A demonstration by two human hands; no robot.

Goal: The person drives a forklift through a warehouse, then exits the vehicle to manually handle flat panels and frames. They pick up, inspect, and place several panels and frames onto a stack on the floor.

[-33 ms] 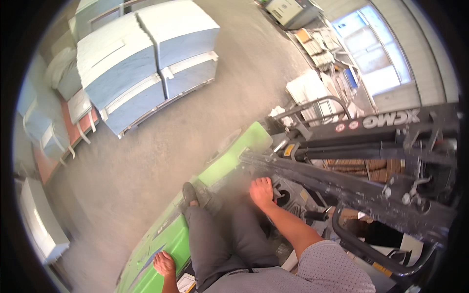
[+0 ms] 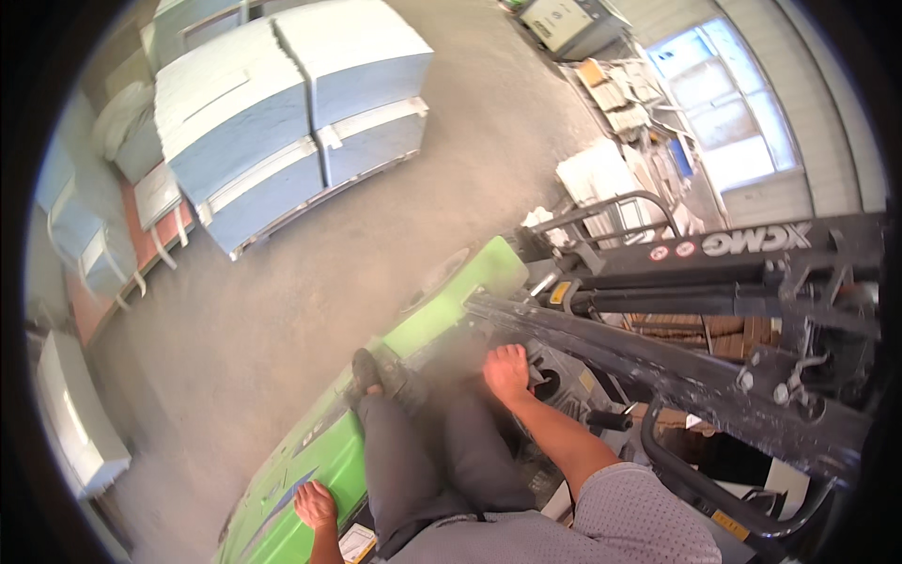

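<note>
I sit on a green forklift. My left hand point(image 2: 315, 505) rests on the green body panel point(image 2: 324, 461) beside my left thigh, holding nothing, with its fingers laid over the surface. Ahead of my right knee, my right hand point(image 2: 507, 373) is closed near the dark console point(image 2: 570, 362). Whatever its fingers grip is hidden, and the area just left of it is blurred. A black lever handle point(image 2: 609, 420) stands to the right of my right forearm. My left foot, in a dark shoe point(image 2: 365, 369), is by the green front edge.
Black mast beams point(image 2: 676, 352) and a curved guard bar point(image 2: 672, 461) run along the right. Strapped stacks of blue-sided white sheets point(image 2: 254, 122) stand at upper left. A white block point(image 2: 85, 414) is at far left. Scrap boards point(image 2: 601, 179) lie below a window point(image 2: 723, 103).
The floor, stacks and window sit slightly further right and lower in the picture. Both hands keep nearly the same place and pose.
</note>
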